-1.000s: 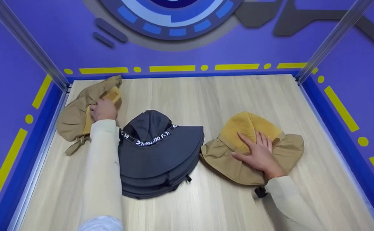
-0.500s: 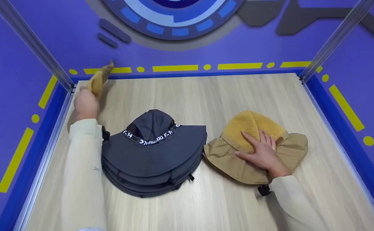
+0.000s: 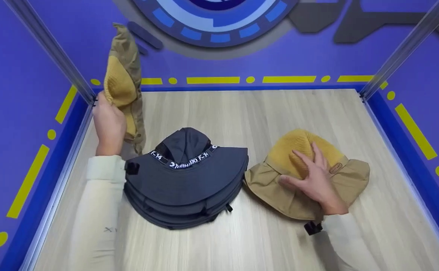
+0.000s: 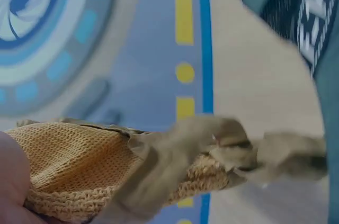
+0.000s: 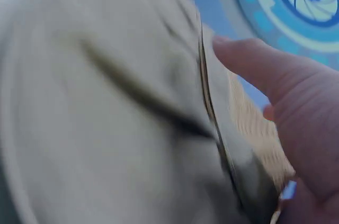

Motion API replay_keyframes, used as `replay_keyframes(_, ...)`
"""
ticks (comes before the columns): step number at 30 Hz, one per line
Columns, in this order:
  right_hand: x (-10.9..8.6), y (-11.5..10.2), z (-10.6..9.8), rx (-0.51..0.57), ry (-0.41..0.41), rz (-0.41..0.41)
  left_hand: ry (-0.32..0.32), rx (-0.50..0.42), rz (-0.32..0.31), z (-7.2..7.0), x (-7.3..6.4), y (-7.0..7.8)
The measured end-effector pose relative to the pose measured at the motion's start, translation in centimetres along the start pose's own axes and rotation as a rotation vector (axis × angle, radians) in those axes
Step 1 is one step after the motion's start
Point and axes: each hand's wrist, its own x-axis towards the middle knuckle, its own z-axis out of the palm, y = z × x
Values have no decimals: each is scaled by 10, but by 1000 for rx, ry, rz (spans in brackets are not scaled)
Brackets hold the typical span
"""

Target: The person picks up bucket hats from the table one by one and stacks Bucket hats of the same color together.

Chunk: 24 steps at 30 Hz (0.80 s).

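My left hand grips a tan bucket hat with a yellow knitted crown, held up on edge at the back left, in front of the back wall. Its knit and a dangling tan tie show in the left wrist view, with part of my left hand at the edge. On the right, my right hand rests, fingers spread, on a similar tan hat lying crown away from me. The right wrist view has my thumb lying straight along the seam between its brim and crown.
Between the hands lies a stack of dark grey brimmed hats with a white-lettered band, its right edge close to the right tan hat. Blue-purple panels with metal corner posts enclose the light wooden table.
The left tan hat, lying on the table at first, has been lifted and turned on edge by my left hand. My right hand stays on its hat, fingers shifted slightly.
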Motion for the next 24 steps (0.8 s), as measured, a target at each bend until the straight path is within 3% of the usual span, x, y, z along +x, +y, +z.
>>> replay_keyframes(6, -5, -43, 15, 195, 184, -105, 155, -235, 145, 8, -26, 33)
replay_keyframes(9, -7, -66, 25, 314, 221, -143, 205, -399, 160, 15, -41, 53)
replay_keyframes(11, -8, -82, 31, 430, 203, -148, 209, -520, 151, 21, -54, 67)
replay_keyframes(14, -10, -107, 41, 638, 101, -80, 191, -719, 112, 36, -77, 84)
replay_keyframes(18, -12, -138, 55, 1116, -107, 85, 171, -936, 48, 55, -113, 105)
replay_keyframes(21, -10, -149, 64, 1493, -275, 185, 158, -1039, 3, 69, -143, 119)
replay_keyframes(24, -6, -152, 68, 1731, -412, 206, 107, -1089, -18, 81, -172, 127)
